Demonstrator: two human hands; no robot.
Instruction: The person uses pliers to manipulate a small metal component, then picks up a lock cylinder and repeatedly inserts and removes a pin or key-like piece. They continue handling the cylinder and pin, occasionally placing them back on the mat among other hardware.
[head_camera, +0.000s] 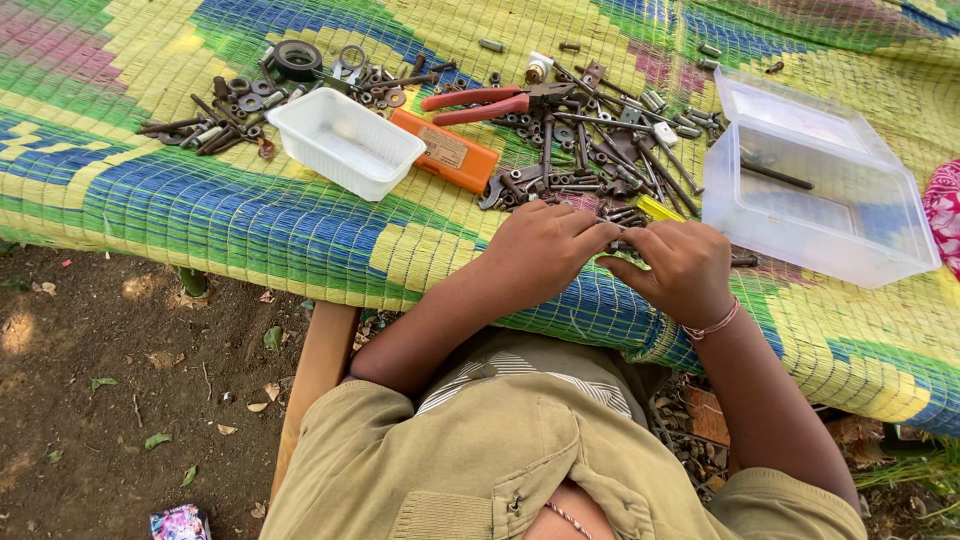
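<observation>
My left hand and my right hand meet at the near edge of a pile of rusty bolts and nuts on a woven mat. Fingertips of both hands pinch a small bolt between them; most of it is hidden by my fingers. A pink thread band circles my right wrist. Red-handled pliers lie beyond the pile, and an orange box sits to the left of it.
An empty white plastic tray stands left of the orange box, with more washers, bolts and a black ring behind it. A clear plastic tub holding a long bolt sits at right. Bare soil lies below the mat's edge at left.
</observation>
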